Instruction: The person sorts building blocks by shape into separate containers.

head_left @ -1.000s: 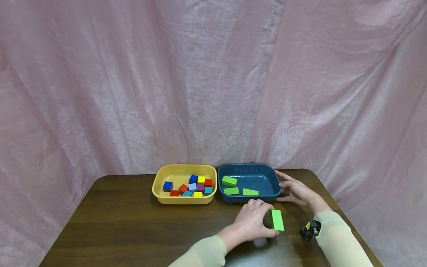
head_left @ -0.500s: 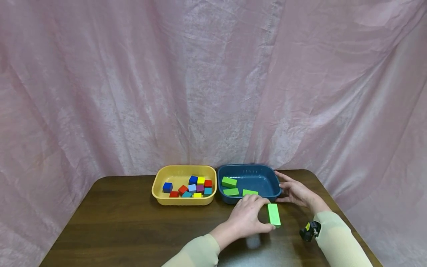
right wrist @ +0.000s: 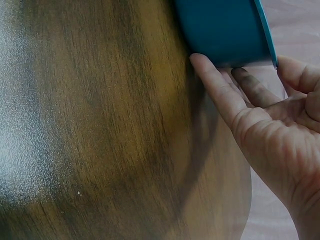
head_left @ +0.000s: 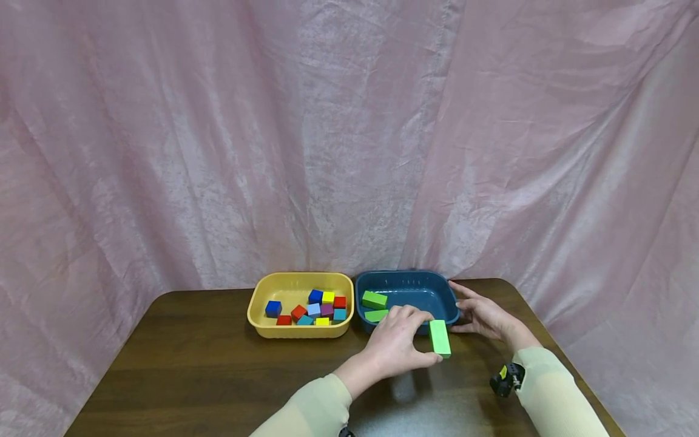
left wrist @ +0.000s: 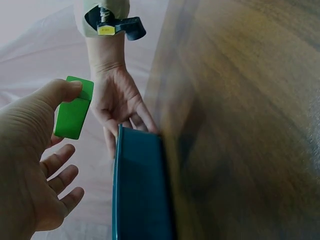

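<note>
My left hand point(head_left: 394, 345) pinches a bright green rectangular block point(head_left: 439, 338) between thumb and fingertip, above the table just in front of the blue tray point(head_left: 420, 295). In the left wrist view, the held block point(left wrist: 74, 112) is raised beside the tray's wall point(left wrist: 140, 185), while the other fingers are spread. My right hand point(head_left: 483, 315) touches the tray's right end with extended fingers; the right wrist view shows its fingertips point(right wrist: 204, 62) against the outer wall. Two green blocks point(head_left: 374, 300) show at the left inside the tray. My left hand hides part of the tray's front.
Close to the blue tray's left side stands a yellow tray point(head_left: 255, 315) with several small coloured cubes point(head_left: 314, 309). Both are at the far edge of a dark wooden table point(head_left: 207, 358). A pink curtain point(head_left: 327, 152) hangs behind.
My left hand has carried the green block forward and a little left, toward the blue tray, now covering a third green block inside it. My right hand has stayed at the tray's end.
</note>
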Action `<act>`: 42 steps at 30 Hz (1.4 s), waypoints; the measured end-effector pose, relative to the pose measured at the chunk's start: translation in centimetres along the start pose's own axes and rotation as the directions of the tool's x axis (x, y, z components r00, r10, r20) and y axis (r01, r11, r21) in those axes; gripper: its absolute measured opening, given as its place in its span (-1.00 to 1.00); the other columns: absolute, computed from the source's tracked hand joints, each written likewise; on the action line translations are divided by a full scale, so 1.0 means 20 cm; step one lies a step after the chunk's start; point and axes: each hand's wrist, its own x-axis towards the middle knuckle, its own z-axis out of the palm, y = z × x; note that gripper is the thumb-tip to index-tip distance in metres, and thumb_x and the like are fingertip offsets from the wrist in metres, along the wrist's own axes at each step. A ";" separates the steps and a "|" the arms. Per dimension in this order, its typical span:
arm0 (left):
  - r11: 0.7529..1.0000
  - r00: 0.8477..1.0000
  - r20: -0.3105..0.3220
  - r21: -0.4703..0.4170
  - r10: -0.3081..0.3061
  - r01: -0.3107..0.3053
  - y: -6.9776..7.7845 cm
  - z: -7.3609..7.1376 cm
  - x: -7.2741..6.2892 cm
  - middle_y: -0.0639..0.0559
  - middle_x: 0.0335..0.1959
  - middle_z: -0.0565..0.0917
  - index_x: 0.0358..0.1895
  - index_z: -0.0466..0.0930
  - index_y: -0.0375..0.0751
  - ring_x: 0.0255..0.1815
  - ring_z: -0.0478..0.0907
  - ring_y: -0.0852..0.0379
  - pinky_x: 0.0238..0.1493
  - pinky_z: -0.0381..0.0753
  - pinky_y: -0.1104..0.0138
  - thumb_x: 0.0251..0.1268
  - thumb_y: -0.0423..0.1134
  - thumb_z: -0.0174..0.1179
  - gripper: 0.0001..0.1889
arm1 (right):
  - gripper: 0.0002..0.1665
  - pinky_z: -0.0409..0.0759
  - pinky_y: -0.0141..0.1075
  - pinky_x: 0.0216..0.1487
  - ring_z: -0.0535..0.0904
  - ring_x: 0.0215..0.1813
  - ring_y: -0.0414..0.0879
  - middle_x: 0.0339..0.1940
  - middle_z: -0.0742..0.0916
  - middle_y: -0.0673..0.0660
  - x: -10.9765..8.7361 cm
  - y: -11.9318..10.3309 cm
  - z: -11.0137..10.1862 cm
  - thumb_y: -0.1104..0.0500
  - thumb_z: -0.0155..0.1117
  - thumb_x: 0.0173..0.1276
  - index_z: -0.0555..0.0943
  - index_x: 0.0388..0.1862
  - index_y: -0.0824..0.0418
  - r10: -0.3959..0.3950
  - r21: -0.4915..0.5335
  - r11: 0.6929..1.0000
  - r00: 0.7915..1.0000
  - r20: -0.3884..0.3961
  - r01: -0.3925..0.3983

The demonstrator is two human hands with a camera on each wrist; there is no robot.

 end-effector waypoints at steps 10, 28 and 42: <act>1.000 1.000 0.006 -0.018 -0.017 0.018 -0.03 -0.04 0.01 0.17 0.27 0.52 0.35 0.52 0.16 0.26 0.37 0.11 0.24 0.51 0.18 0.13 0.36 0.37 -0.27 | -0.20 0.45 0.33 0.26 0.28 0.49 0.39 0.61 0.08 0.51 0.00 0.00 0.00 0.27 -0.19 0.68 -0.21 0.74 -0.01 -0.001 0.017 1.000 1.000 -0.006 0.001; 0.999 0.999 -0.021 -0.012 -0.036 0.036 -0.09 -0.12 0.04 0.11 0.27 0.54 0.36 0.53 0.13 0.29 0.39 0.05 0.32 0.47 0.09 0.14 0.31 0.39 -0.28 | -0.21 0.44 0.31 0.30 0.34 0.47 0.34 0.58 0.17 0.51 -0.01 -0.01 -0.01 0.26 -0.21 0.70 -0.22 0.74 -0.02 0.004 0.018 1.000 1.000 0.022 -0.004; 0.994 0.993 -0.045 0.011 -0.110 0.110 -0.19 -0.20 0.10 0.05 0.32 0.51 0.38 0.51 0.12 0.31 0.35 -0.01 0.31 0.44 0.02 0.15 0.30 0.39 -0.26 | -0.19 0.42 0.33 0.30 0.26 0.50 0.39 0.60 0.08 0.52 0.00 -0.01 0.00 0.28 -0.19 0.68 -0.24 0.73 -0.02 0.005 0.035 0.999 1.000 0.026 -0.006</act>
